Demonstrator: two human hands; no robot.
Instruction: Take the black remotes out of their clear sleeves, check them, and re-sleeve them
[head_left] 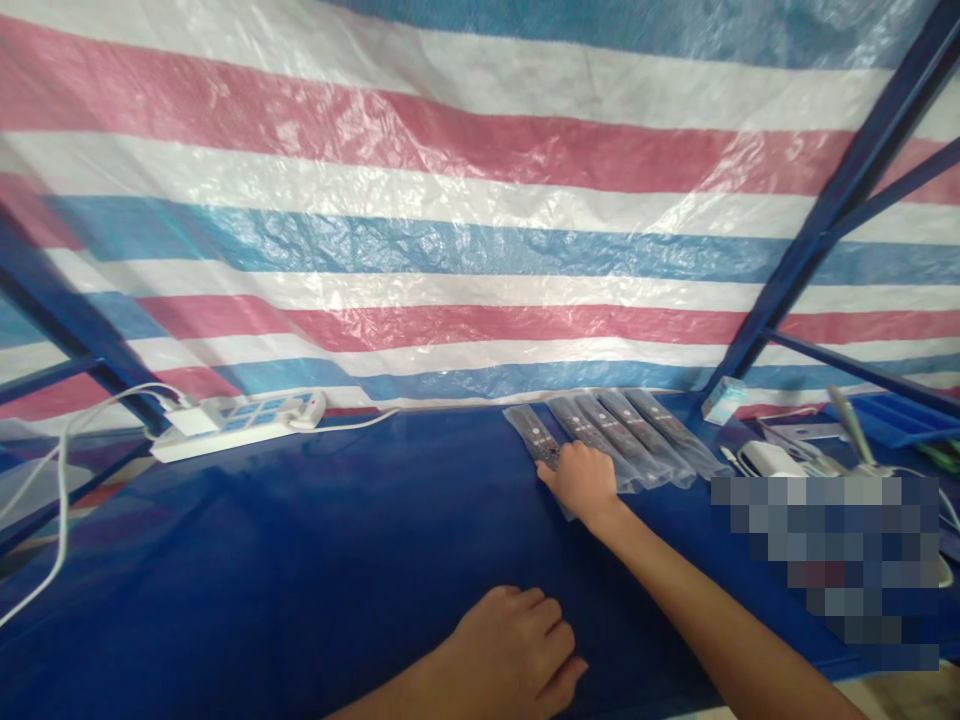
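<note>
Several long clear plastic packets (pixel 655 425) with dark contents and small white print lie side by side near the back edge of the blue table. The leftmost packet (pixel 534 430) sits slightly apart from the others. Over its near part is my right hand (pixel 583 480), fingers curled down onto it and thumb pointing left; the hand hides part of the packet, and its fingertips are mostly out of sight. Closer to me, my left hand (pixel 517 645) hovers over or rests on the table (pixel 315 560), loosely curled with the thumb against the fingers. Nothing shows in it.
A white power strip (pixel 236 425) with plugs and cables stands at the back left. At the right are a small light-blue box (pixel 724 401), a white adapter (pixel 772 460), a blue tray (pixel 892 418) and a blurred-out area. Striped sheeting (pixel 480 200) and blue metal posts (pixel 814 215) enclose the back.
</note>
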